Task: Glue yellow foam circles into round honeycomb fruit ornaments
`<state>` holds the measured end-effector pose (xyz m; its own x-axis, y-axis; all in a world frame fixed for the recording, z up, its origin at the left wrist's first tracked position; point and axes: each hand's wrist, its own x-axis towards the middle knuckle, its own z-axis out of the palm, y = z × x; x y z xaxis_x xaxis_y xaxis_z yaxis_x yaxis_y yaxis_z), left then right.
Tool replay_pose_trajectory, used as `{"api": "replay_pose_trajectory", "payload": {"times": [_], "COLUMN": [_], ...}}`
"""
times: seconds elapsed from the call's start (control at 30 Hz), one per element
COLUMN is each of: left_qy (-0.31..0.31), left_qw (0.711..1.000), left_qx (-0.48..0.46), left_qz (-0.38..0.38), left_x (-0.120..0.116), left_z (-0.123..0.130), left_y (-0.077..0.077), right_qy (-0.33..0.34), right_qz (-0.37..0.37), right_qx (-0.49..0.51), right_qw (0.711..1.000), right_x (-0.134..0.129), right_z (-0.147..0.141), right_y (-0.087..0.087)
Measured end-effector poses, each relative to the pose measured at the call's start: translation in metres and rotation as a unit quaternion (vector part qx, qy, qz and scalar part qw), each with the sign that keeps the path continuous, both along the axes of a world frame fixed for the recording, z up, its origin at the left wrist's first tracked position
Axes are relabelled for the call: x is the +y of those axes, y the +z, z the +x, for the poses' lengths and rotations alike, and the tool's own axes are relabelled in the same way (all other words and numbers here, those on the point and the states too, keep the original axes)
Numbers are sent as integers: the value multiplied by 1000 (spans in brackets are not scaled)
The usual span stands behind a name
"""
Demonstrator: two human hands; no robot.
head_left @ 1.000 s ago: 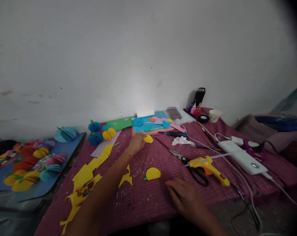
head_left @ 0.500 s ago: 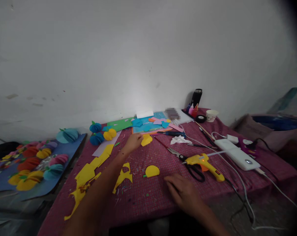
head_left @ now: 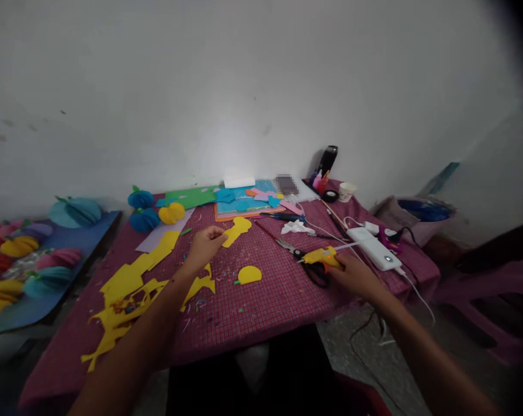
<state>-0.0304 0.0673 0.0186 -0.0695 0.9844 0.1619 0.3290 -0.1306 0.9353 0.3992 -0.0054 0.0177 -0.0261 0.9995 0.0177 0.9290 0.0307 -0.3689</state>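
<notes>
My left hand [head_left: 206,247] pinches the edge of a small yellow paper piece [head_left: 232,236], which overlaps a rounded yellow piece behind it; whether the two are joined I cannot tell. My right hand [head_left: 355,276] is closed round the handle of a yellow hot glue gun [head_left: 320,256], its nozzle pointing left. A clear glue stick [head_left: 347,246] sticks out of its back. Partly under the gun lie black-handled scissors [head_left: 317,275]. A yellow pumpkin-shaped cutout [head_left: 250,275] with a green stem lies flat between my hands.
Yellow paper scraps [head_left: 134,289] spread at the left. Folded paper pumpkins [head_left: 141,219] sit behind them, with more on a blue board [head_left: 108,228]. A white power bank [head_left: 374,248] and cables lie at right. A paper cup [head_left: 347,192] and black bottle [head_left: 329,159] stand behind.
My right hand has moved right and taken hold of the glue gun's handle. My left hand has lifted or shifted the yellow piece slightly. The view has turned to the right.
</notes>
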Motion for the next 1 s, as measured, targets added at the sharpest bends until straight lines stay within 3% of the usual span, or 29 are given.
{"api": "replay_pose_trajectory", "payload": {"times": [0.2, 0.37, 0.43, 0.53, 0.7, 0.83, 1.0], "left_qy": [7, -23, -43, -48, -23, 0, -5], "left_qw": [996, 993, 993, 995, 997, 997, 997], "left_qx": [-91, -117, -107, -89, -77, -81, -83], "left_qz": [-11, -11, -1, 8, 9, 6, 5], "left_x": [-15, -22, -24, -27, -29, -26, -25], "left_z": [0, 0, 1, 2, -3, -8, -7], "left_y": [-6, -8, -7, -4, -1, -5, -6], "right_qy": [-50, -110, -76, -7, 90, 176, 291], "right_qz": [-70, -50, -83, -162, -250, -277, -262], "right_qx": [152, 362, 409, 355, 309, 280, 254], "right_qw": [985, 924, 906, 921, 913, 902, 884], "right_x": [1, -12, -14, -13, -1, 5, 9], "right_z": [5, 7, -8, -47, -107, -131, -143], "right_y": [3, 23, 37, 55, 73, 79, 72]}}
